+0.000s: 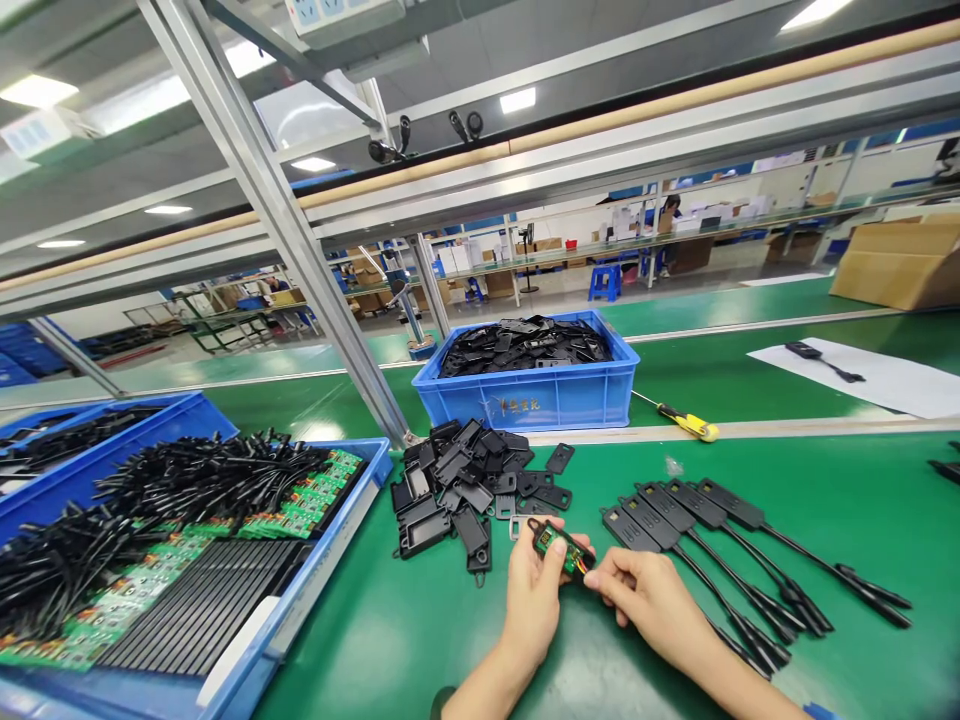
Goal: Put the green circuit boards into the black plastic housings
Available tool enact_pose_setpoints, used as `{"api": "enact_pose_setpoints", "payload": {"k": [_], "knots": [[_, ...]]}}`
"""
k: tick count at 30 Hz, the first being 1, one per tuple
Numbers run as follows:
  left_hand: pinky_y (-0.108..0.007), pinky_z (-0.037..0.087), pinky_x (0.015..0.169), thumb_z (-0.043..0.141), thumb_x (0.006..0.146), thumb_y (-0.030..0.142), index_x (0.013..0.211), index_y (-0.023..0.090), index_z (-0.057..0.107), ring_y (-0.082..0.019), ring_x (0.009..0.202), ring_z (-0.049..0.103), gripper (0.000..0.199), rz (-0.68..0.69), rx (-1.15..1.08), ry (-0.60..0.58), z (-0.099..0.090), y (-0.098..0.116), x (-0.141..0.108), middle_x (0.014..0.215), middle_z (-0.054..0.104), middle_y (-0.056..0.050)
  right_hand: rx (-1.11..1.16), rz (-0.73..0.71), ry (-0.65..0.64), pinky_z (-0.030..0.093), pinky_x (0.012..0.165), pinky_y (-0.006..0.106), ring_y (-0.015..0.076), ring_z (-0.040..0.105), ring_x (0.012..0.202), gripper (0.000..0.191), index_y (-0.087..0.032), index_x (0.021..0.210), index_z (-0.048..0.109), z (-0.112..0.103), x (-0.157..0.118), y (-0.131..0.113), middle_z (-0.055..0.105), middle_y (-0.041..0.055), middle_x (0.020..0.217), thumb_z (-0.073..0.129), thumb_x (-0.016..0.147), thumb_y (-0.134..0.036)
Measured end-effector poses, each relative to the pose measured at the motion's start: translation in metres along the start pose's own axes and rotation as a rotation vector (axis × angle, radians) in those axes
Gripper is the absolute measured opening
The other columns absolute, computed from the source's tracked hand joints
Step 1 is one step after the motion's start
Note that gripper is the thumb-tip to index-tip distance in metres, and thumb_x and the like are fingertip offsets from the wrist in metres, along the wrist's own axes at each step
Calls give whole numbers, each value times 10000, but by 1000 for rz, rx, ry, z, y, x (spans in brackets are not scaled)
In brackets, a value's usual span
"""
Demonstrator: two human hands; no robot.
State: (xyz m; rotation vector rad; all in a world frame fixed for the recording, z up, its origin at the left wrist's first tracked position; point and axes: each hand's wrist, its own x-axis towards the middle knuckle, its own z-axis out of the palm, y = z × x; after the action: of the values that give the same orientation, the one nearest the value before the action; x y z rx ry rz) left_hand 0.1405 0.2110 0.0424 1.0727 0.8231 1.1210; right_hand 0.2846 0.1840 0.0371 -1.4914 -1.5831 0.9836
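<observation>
Near the bench's front, my left hand holds a black housing with a green circuit board showing in its open face. My right hand pinches at the board's lower right end, where small coloured wires show. Behind my left hand lies a loose pile of black plastic housings. To the right of my right hand, several black units with cables lie side by side, their cables pointing to the lower right.
A blue bin full of black parts stands behind the pile. At left is a blue tray of circuit boards and cables. A yellow screwdriver, a white sheet and a cardboard box lie at right. A metal post rises left of centre.
</observation>
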Motion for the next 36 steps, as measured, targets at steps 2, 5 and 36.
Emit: {"api": "enact_pose_setpoints", "payload": {"k": [2, 5, 36], "knots": [[-335, 506, 774, 546, 846, 408, 1019, 177, 455, -218, 912, 636, 303, 48, 77, 1, 0, 0, -1, 965, 668, -111, -35, -2, 16, 350, 446, 213, 128, 529, 411, 369, -200, 575, 482, 2, 1, 2, 505, -44, 449, 500, 826, -470], [-322, 495, 794, 537, 850, 400, 1032, 175, 459, -195, 876, 634, 300, 91, 163, -9, 1, 2, -1, 935, 668, -97, -63, -1, 4, 343, 442, 209, 122, 524, 399, 374, -199, 567, 459, 2, 1, 0, 487, -52, 434, 493, 842, -451], [-202, 404, 466, 436, 710, 166, 738, 186, 570, -121, 450, 545, 138, -35, 697, -262, -1, -12, 3, 547, 641, 11, -676, -659, 94, 439, 607, 266, 158, 548, 704, 300, -177, 832, 576, -17, 7, 5, 573, 44, 782, 317, 975, -222]]}}
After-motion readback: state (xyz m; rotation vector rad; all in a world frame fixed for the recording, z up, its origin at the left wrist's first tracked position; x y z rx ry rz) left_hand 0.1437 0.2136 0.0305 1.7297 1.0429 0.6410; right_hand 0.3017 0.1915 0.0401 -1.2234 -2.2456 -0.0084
